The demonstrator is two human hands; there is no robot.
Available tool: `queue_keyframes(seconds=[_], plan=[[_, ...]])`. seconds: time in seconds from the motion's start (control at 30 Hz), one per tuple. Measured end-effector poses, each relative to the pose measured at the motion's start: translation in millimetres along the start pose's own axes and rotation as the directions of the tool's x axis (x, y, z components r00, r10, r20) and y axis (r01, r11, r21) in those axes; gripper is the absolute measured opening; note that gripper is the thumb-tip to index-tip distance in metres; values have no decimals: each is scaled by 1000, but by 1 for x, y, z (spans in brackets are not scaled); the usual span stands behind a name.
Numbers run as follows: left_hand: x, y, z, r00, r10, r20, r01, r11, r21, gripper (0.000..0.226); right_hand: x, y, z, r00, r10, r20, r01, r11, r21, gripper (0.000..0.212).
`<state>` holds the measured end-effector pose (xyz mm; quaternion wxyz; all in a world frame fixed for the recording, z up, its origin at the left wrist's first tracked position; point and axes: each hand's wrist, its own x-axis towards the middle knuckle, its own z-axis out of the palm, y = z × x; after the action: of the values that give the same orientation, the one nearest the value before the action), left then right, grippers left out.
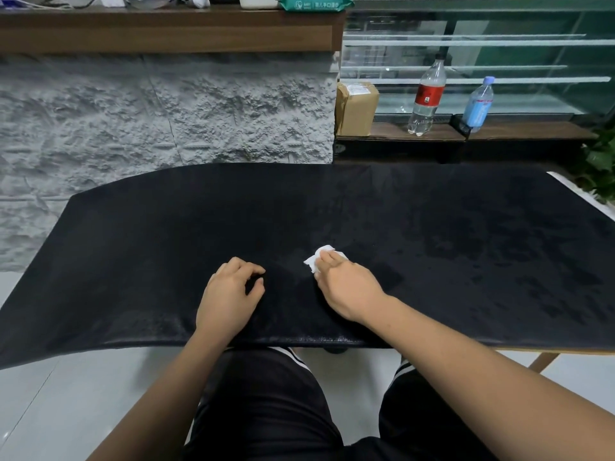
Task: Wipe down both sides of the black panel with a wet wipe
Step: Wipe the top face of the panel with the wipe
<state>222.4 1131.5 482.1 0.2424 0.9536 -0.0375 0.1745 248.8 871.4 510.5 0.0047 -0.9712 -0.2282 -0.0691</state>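
Gripping a crumpled white wet wipe (316,256), the right hand (349,287) presses it on the black panel (432,211) near its front edge; the left hand (228,294), fingers loosely curled and holding nothing, rests just beside. Matte, with darker damp blotches toward the right, the panel lies flat across the counter (579,190), long axis left to right. Beyond, a red-labelled bottle (427,98) holds a little clear liquid.

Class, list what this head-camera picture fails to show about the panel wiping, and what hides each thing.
Head view:
1. Underside of the black panel: hidden by the panel itself.
2. Most of the wet wipe: covered by the right hand.
3. Whether the left hand pinches or just rests: dark on dark.
4. Panel's right end: cut off by the frame edge.
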Motion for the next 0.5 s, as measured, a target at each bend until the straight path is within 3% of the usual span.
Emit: queue_keyframes(seconds=[0.3,0.5], plan=[[-1,-1,1,1000,6,-13,-6,1000,2,20,-4,-51,4,960,-271,-74,279,951,133,37],[-1,-1,0,1000,6,-13,-6,1000,-5,19,-1,-33,-9,934,-357,-25,352,903,249,23]])
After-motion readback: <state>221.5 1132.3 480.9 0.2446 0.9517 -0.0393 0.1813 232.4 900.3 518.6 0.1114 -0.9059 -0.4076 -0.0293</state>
